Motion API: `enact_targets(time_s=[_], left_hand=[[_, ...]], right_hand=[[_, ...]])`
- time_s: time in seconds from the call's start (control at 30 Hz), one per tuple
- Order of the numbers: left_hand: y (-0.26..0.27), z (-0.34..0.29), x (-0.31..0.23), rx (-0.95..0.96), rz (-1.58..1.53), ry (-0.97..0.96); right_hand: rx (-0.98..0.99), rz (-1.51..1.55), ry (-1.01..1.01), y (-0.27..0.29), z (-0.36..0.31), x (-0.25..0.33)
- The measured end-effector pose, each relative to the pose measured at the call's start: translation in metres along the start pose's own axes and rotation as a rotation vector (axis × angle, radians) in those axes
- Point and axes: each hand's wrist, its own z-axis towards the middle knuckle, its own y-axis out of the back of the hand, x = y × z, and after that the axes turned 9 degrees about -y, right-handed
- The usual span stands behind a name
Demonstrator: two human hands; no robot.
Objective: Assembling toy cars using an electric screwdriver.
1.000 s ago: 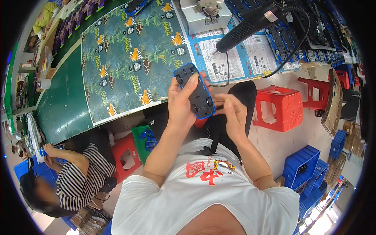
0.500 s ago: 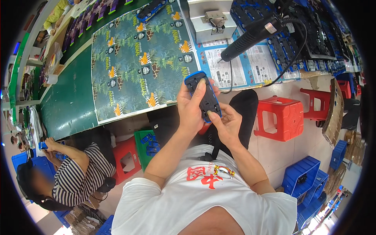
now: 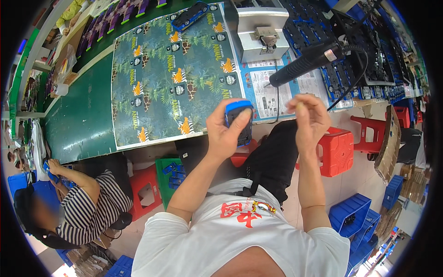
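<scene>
My left hand (image 3: 224, 131) is closed round a blue toy car (image 3: 239, 121). The car's black underside faces up, and my thumb lies across it. To the right, my right hand (image 3: 311, 117) is raised off the car with its fingers loosely bent and apart, nothing seen in it. Just above that hand hangs a black electric screwdriver (image 3: 304, 66), its thin tip pointing down to the left. Behind the tip stands a silver metal box-like fixture (image 3: 263, 34) with a small clamp on its front.
A printed animal sheet (image 3: 159, 87) covers much of the green table (image 3: 80, 124). One car (image 3: 190, 16) lies at its far edge; many blue-black car parts (image 3: 307, 30) sit at far right. Red stools (image 3: 339, 150) and blue crates (image 3: 349, 213) stand below. A co-worker in stripes (image 3: 94, 203) sits left.
My right hand has let go of the car and moved up and right, toward the screwdriver. The left hand keeps the car, now tilted more steeply. The view has shifted slightly.
</scene>
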Motion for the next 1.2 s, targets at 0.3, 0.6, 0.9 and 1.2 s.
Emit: enact_targets(time_s=[0.3, 0.6, 0.9, 1.2], left_hand=[[0.012, 0.001, -0.011, 0.133, 0.258, -0.298], [0.012, -0.005, -0.008, 0.158, 0.217, -0.286], [0.017, 0.014, -0.004, -0.101, -0.206, 0.253], [0.03, 0.051, 0.016, -0.164, -0.307, 0.338]], right_hand=[[0.408, 0.174, -0.176, -0.07, -0.01, 0.022], [0.354, 0.257, -0.133, -0.073, -0.025, 0.013], [-0.097, 0.081, 0.181, -0.008, 0.014, -0.023], [0.16, 0.492, -0.208, -0.015, 0.117, 0.005]])
